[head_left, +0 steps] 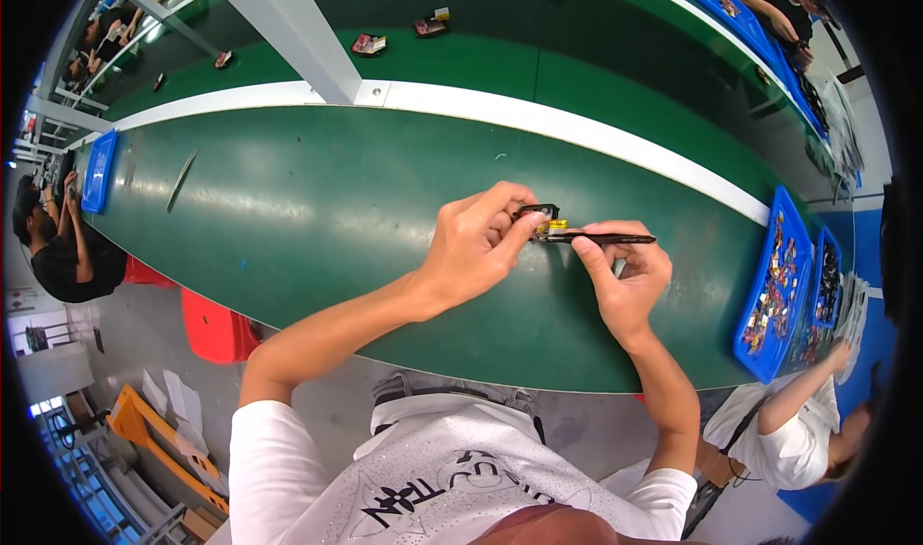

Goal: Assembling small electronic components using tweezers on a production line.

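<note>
Left hand holds casing; blue tray, seemingly small electronics.

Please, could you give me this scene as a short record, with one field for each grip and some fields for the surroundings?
Left grip: pinches a small black plastic part with a yellow label
Right grip: holds a slim, dark, rod-shaped tool, its tip at the part; contact unclear
Work surface: smooth green table
Far right: blue rectangular plastic tray of small multicoloured pieces
Far left: thin silvery tool lying on the table
Beyond white rail: small dark-and-red parts
</note>
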